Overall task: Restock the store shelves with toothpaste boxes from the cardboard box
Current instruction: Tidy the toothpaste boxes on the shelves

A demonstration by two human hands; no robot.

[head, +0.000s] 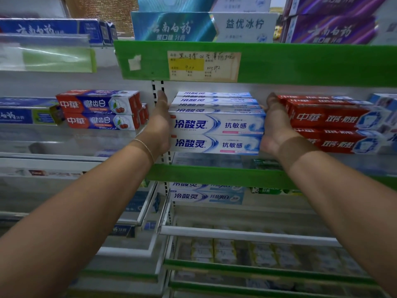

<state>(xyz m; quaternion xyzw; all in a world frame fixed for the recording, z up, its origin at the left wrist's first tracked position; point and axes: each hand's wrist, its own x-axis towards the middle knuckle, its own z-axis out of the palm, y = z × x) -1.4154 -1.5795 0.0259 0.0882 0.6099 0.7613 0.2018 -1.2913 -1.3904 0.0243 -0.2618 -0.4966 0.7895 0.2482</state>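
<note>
Toothpaste boxes [217, 123], light but crushable card, sit stacked between left hand [160, 123] and right hand [277, 123], straight fingers pressing the ends.

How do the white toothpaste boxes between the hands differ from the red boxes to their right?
The white-and-blue toothpaste boxes are pressed at both ends, by the left hand and the right hand; only the right hand's back is against the red toothpaste boxes. The white stack faces squarely forward; the red stack angles away. Both are stacked two high on one shelf.
</note>
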